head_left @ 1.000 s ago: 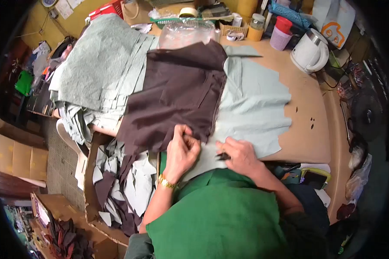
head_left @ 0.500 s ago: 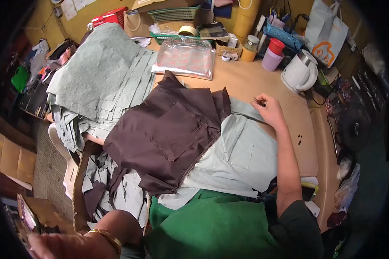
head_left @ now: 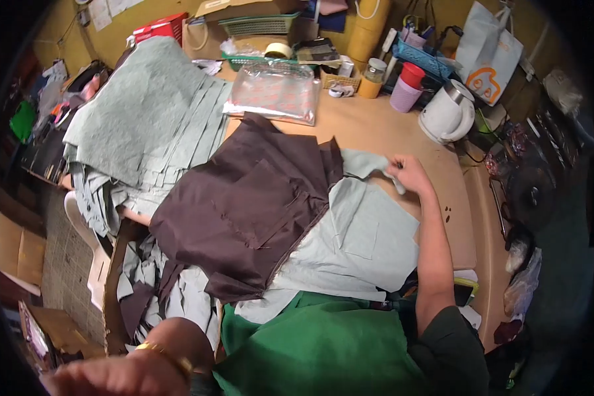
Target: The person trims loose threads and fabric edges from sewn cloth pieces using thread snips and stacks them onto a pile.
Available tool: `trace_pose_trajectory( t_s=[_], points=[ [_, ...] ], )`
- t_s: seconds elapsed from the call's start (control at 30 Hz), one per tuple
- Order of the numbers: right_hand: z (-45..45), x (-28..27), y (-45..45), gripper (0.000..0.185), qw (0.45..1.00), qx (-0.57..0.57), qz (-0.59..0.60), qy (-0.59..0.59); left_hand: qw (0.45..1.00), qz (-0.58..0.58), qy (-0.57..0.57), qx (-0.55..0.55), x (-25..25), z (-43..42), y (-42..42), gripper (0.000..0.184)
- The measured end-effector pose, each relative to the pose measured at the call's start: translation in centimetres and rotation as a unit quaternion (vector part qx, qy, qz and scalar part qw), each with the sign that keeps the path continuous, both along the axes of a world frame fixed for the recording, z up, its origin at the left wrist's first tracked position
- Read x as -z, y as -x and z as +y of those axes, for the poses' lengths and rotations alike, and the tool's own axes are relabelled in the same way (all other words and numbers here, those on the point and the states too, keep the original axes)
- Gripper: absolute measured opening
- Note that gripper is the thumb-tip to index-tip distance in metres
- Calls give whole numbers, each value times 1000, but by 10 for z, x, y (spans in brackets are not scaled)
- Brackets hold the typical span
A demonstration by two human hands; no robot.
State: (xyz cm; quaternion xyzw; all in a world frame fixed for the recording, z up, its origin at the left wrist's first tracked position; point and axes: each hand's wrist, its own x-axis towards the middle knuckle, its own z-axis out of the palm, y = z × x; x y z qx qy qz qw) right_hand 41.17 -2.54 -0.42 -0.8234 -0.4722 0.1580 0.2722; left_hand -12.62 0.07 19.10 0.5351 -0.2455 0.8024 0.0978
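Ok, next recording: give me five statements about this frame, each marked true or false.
1. The right hand holds a pale strip of cloth. True.
2. The left hand is holding the dark cloth. False: the left hand is away from the dark cloth, at the lower left.
3. A cardboard box contains cloth scraps. True.
4. The kettle stands left of the jar. False: the kettle is right of the jar.
5. The jar stands left of the red cup. True.

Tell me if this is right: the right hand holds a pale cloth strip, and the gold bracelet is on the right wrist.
Wrong wrist: the head view shows the gold bracelet on the wrist of the left hand. The right hand does hold the pale cloth strip.
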Motion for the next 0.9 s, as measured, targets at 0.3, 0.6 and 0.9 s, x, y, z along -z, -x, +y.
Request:
trace_pose_trajectory(
  t_s=[0.3,0.6,0.9],
  points=[
    [88,-42,73,24,928,-49,52,-366,714,656,146,-197,206,85,-201,52],
    [5,17,139,14,967,-245,-70,-23,548,753,198,-306,229,44,-137,70],
    [2,-11,131,18,983,-30,53,-175,540,738,236,-330,182,43,-140,33]
  ],
)
